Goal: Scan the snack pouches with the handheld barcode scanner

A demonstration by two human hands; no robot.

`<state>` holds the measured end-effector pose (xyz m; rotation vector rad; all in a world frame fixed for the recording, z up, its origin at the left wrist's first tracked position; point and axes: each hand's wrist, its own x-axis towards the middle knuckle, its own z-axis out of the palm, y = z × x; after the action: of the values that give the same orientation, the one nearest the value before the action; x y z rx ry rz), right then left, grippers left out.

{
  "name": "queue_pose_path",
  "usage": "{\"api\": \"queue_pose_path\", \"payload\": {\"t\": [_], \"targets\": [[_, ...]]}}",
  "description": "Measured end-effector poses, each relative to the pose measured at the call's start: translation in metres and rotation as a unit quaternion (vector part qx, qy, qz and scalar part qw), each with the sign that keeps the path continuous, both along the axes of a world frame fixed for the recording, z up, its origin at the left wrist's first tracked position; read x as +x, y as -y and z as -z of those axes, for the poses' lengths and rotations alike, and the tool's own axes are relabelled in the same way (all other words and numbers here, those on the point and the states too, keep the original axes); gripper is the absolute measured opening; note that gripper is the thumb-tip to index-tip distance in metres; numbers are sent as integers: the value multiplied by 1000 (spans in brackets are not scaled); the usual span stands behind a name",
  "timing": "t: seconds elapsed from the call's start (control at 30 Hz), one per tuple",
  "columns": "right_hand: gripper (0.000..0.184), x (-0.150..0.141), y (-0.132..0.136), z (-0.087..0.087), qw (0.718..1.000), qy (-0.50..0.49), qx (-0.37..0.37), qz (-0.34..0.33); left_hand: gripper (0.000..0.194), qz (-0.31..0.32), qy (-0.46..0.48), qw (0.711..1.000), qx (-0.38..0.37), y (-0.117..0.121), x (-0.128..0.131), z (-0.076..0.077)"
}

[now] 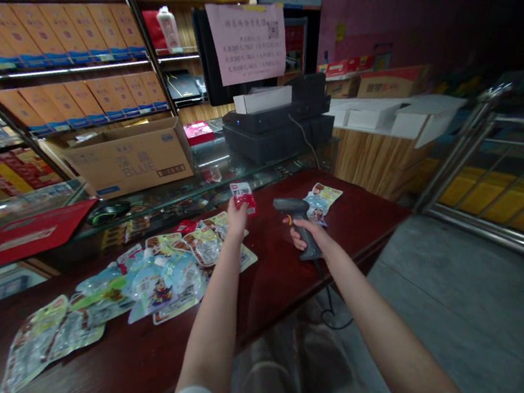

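My left hand [237, 218] is closed on a small red-and-white packet [242, 194], held up over the dark red table [275, 286]. In my right hand [311, 234] is a grey barcode scanner [291, 204], gripped by its handle, its head pointing left toward the packet. The scanner's cable hangs down past the table's front edge. Left of my left forearm lies a spread of shiny snack pouches [157, 284], green, blue and purple, overlapping one another. Just beyond the scanner, on the right, rest a few more pouches [324, 197].
Behind the table is a glass counter with a cardboard box [131, 160], a red sheet [26, 235] and a black mouse [108, 212]. A black printer-like machine [279, 131] stands below a screen bearing a paper notice [248, 41]. A metal railing [507, 225] runs at right.
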<state>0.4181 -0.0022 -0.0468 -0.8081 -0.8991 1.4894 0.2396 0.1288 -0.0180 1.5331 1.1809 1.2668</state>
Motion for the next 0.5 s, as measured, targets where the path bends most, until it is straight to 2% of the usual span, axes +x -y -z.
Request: {"api": "queue_pose_path", "payload": {"t": [0.07,0.17,0.2,0.27,0.33,0.37,0.43,0.5], "targets": [[41,3,2,0,1000,-14,11,11,31,-10,-133,991,-25,6,-9,-12],[38,7,5,-2,999,-33,25,23,33,-12,-231,972,-43,21,-31,-27],[37,8,5,-2,999,-38,28,25,38,-19,-323,945,-42,29,-39,-30],[35,8,5,-2,998,-45,31,29,44,-45,-487,870,-56,45,-56,-34],[35,7,5,-2,998,-48,33,31,42,-74,-584,808,-24,59,-69,-33],[35,6,5,-2,998,-48,35,31,43,-92,-603,793,7,65,-73,-31],[36,4,5,-2,998,-47,39,29,47,-101,-600,790,80,71,-74,-25],[37,3,5,-2,998,-45,38,28,50,-47,-569,808,148,71,-69,-16]]}}
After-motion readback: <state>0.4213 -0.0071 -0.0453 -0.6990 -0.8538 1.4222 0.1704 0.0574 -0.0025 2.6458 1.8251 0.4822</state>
